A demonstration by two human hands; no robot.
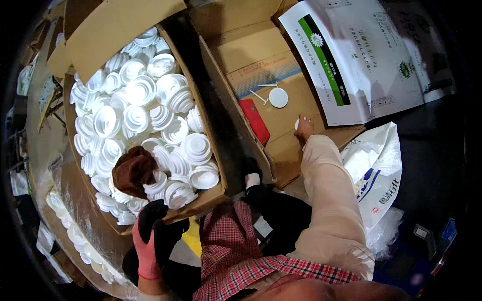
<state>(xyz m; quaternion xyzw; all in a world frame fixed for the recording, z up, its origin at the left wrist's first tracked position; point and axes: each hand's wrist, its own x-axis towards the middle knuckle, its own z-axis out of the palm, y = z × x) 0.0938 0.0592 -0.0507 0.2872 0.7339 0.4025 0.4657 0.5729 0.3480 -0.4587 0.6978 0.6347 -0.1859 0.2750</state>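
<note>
The gloved left hand [150, 236] rested, fingers loosely spread and holding nothing, at the near edge of the carton of white ribbed caps [145, 120]. Farther right, the right hand [303, 128] pinched a small white piece on the flattened cardboard [281, 115], seemingly mid-pick; lifting it cleanly seemed the next demand.

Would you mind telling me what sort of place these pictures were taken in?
Probably a packing or sorting area in a small workshop or warehouse. A cardboard box is heaped with white ribbed plastic caps, flattened cardboard lies beside it, and a white woven sack sits nearby.
</note>
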